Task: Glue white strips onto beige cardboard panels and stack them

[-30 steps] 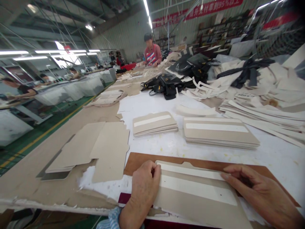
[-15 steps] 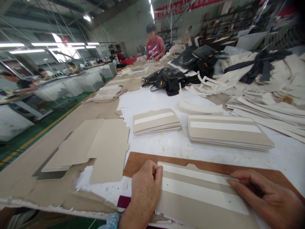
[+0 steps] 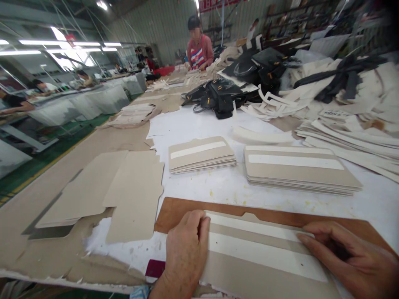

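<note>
A beige panel (image 3: 262, 263) with two white strips across it lies in front of me, on top of a brown leather-like panel (image 3: 187, 206). My left hand (image 3: 188, 249) is closed at the beige panel's far left corner, thumb and fingers pinching the edge by the upper white strip. At the other end of that strip (image 3: 255, 226), my right hand (image 3: 352, 253) pinches the far right corner between thumb and forefinger. Its other fingers curl under and are partly hidden. The panel's near edge runs out of view at the bottom.
Beyond the brown panel sit two stacks of striped beige panels, a smaller stack (image 3: 199, 155) and a larger stack (image 3: 299, 170). Plain beige pieces (image 3: 134, 195) lie at left. Black bag parts (image 3: 218, 97) and cream offcuts (image 3: 343, 137) pile up behind. A co-worker (image 3: 199, 50) stands at the far end.
The view has shifted slightly, so the table's left side appears further left. Both hands keep their hold on the beige panel, which stays nearly still on the brown one.
</note>
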The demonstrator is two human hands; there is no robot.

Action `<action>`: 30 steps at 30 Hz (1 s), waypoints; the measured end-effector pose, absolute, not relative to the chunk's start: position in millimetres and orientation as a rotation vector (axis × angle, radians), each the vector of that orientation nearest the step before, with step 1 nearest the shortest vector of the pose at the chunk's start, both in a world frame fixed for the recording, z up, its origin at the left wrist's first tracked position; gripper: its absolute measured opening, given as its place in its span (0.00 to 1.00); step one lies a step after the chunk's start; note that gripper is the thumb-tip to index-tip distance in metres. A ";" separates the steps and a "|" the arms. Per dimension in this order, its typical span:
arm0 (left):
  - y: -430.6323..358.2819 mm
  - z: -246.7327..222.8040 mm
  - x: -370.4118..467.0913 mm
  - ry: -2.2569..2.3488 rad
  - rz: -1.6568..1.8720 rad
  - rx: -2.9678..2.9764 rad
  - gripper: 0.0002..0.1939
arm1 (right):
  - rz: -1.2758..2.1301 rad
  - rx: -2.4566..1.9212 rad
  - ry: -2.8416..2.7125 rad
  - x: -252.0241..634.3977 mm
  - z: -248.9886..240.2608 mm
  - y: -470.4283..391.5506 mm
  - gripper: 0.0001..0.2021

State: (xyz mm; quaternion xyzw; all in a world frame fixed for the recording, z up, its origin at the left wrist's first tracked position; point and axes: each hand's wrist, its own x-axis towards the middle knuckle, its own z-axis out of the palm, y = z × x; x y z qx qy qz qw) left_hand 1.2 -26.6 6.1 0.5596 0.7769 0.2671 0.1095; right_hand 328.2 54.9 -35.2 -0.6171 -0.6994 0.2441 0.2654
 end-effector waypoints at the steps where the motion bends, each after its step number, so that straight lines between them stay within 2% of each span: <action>1: -27.2 5.2 0.0 2.267 0.802 1.687 0.09 | 0.666 -1.691 -1.928 328.8 -34.0 56.0 0.19; 4: -28.9 3.0 -3.5 2.242 0.801 1.776 0.11 | 0.704 -1.707 -2.019 326.8 -25.8 57.1 0.20; 11: -28.8 -1.4 -10.0 2.269 0.835 1.896 0.13 | 0.623 -1.647 -1.957 299.8 1.3 48.1 0.12; 18: -30.0 -1.5 -17.8 2.298 0.698 1.889 0.14 | 0.617 -1.610 -1.992 297.1 3.2 50.2 0.09; 30: -26.5 -5.1 -29.8 2.299 0.616 1.891 0.16 | 0.650 -1.633 -1.937 291.6 8.4 49.6 0.10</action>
